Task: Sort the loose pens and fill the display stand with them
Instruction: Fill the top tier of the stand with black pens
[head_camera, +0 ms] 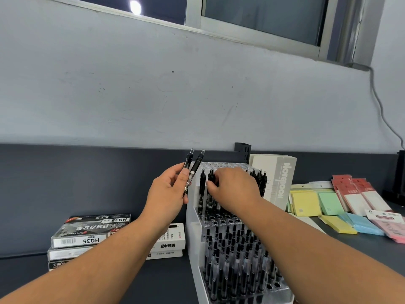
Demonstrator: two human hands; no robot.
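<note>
Black plastic is showing in the left hand (168,191), which is pinching two black pens (191,172) between the thumb and curled fingers. Their clip ends are pointing up and fanning slightly apart, just left of the display stand (194,218). The right hand (233,187) is reaching over the stand's upper tier, its fingers curling around the top of an upright pen (211,177) that is standing in a hole there. More black pens are standing beside it on that tier, and the front row of holes is sitting unfilled. The lower tier (282,289) is holding a dense crowd of black pens. Left of the stand, stacked pen boxes (87,234) are lying on the dark table (166,281), their labels reading "HQ35" upside down. White boxes (169,241) with small print too fine to read are lying beside them. Right of the stand, a grey pad (282,181) is leaning upright with "Notebook" running down its cover. Beyond it, yellow, green and blue sticky notes (305,202) are lying near red packets (359,191).
</note>
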